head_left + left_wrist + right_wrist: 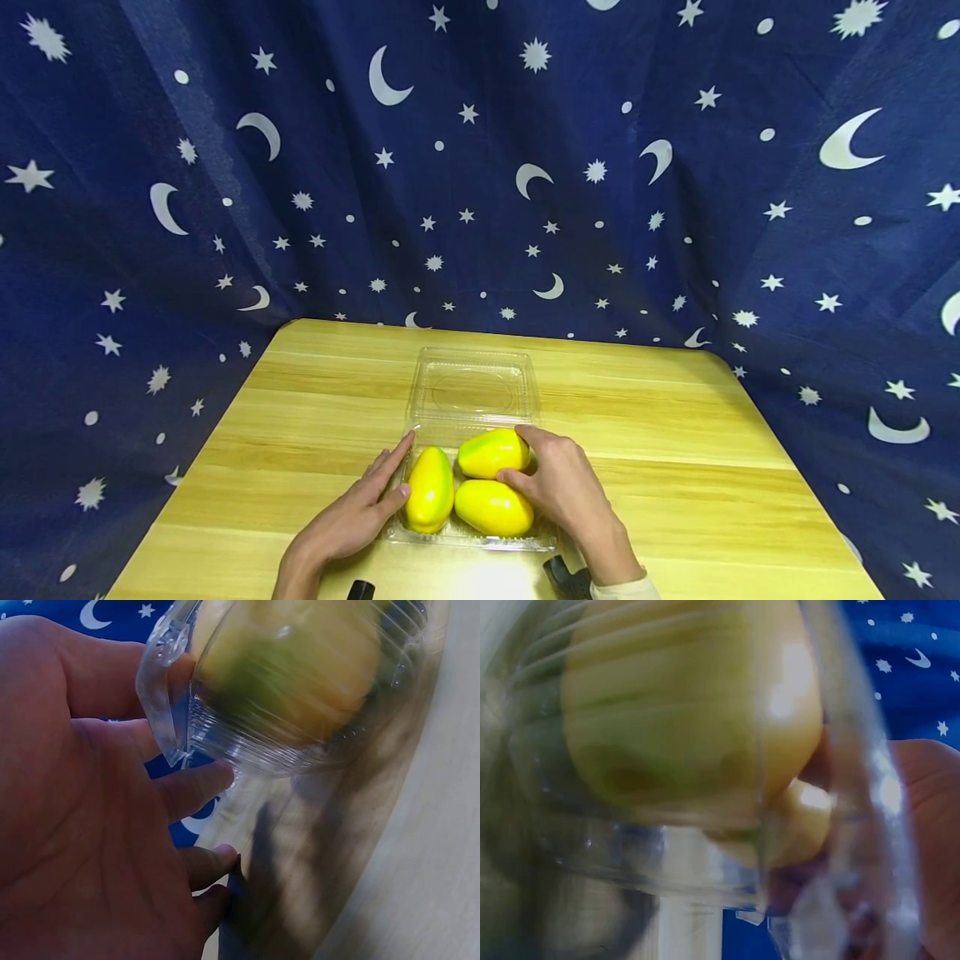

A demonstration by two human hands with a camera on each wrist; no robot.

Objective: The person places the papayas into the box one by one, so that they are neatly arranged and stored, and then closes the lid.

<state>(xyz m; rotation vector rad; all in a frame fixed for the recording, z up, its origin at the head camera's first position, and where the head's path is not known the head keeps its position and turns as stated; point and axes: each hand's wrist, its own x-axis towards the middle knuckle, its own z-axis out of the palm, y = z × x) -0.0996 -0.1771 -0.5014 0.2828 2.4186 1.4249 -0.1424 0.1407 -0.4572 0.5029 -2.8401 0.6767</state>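
Three yellow mangoes with green patches lie in the base of a clear plastic clamshell box (517, 543). One mango (430, 492) stands lengthwise on the left. On the right, an upper mango (491, 454) and a lower mango (493, 508) lie crosswise. My right hand (566, 483) holds the upper mango at its right end, thumb on the near side and fingers at the far side. Along the box's left edge rests my left hand (356, 517), its fingers extended and its thumb over the rim beside the left mango. The left wrist view shows those fingers (199, 787) against the ribbed wall.
The box's lid (472, 392) lies folded back on the far side, flat on the wooden table (675, 467). A dark blue curtain (480, 167) with moons and stars hangs behind and at both sides. Black wrist mounts show at the bottom.
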